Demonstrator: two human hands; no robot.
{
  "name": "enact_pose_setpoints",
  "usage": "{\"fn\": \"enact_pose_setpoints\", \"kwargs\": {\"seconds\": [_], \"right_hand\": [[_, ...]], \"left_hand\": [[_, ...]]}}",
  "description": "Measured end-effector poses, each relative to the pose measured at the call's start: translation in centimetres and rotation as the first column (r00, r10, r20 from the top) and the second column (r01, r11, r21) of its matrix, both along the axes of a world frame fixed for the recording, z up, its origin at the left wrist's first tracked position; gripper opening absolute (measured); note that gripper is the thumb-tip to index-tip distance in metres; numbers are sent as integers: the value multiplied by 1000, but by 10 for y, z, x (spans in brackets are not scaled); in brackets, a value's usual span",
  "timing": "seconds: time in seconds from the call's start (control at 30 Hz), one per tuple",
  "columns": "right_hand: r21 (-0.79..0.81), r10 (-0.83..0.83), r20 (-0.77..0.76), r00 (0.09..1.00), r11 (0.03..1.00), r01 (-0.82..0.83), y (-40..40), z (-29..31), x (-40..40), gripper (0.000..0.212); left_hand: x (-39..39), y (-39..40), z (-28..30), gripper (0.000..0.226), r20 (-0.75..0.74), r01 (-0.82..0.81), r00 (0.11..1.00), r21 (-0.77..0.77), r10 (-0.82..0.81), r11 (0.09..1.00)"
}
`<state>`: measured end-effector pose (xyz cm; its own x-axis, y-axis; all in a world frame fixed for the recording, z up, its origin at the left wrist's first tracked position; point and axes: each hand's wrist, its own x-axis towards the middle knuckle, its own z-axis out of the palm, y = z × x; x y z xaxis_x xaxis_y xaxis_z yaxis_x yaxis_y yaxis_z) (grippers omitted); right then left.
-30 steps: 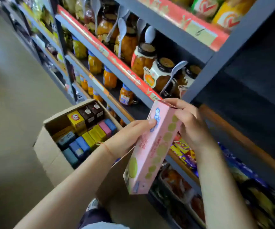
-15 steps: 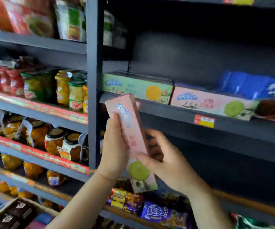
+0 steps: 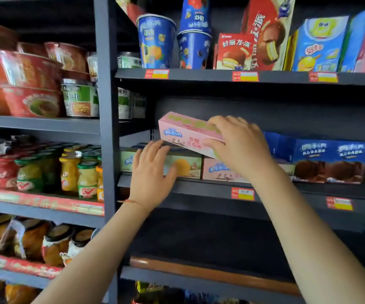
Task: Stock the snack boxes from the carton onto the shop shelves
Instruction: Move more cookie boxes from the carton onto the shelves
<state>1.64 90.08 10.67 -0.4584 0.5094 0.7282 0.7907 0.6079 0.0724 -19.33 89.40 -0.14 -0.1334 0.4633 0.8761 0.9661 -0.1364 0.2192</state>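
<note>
A long pink snack box (image 3: 182, 132) lies level above the middle shelf (image 3: 199, 187), and my right hand (image 3: 238, 143) grips its right end from the top and front. My left hand (image 3: 150, 172), fingers straight, rests against the front of a green snack box (image 3: 188, 165) that lies on that shelf. Right of the green box lies a second pink snack box (image 3: 221, 171), just below the one I hold. The carton is out of view.
Blue snack boxes (image 3: 330, 161) fill the right of the same shelf. Cups and red boxes (image 3: 236, 51) stand on the shelf above. A dark upright post (image 3: 106, 128) divides off the left bay, which holds noodle bowls and jars (image 3: 82, 172).
The view has swung up from the carton to the shelves. The pink box went from upright in both hands to level at the middle shelf; my left hand let go and moved to the green box.
</note>
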Motion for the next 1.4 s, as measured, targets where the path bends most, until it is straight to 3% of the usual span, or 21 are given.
{"fn": "enact_pose_setpoints", "kwargs": {"seconds": [0.2,0.43,0.67,0.93,1.4], "right_hand": [[12,-34,115,993,999,33,68,22,-44,32],[-330,49,98,994,944,-14,121,30,-100,27],[-470,119,47,992,879,-83,153,25,-122,27],[-481,166,73,983,869,-111,154,27,-129,29],[-385,107,166,980,922,-36,143,23,-129,35]], "left_hand": [[-3,12,-9,55,-170,-122,979,-69,109,990],[-6,17,-11,46,-167,-122,979,-14,118,992],[-8,21,-16,47,-173,-132,976,36,136,991],[-9,22,-17,46,-174,-130,976,42,135,991],[-8,19,-15,45,-188,-145,971,16,145,989]]}}
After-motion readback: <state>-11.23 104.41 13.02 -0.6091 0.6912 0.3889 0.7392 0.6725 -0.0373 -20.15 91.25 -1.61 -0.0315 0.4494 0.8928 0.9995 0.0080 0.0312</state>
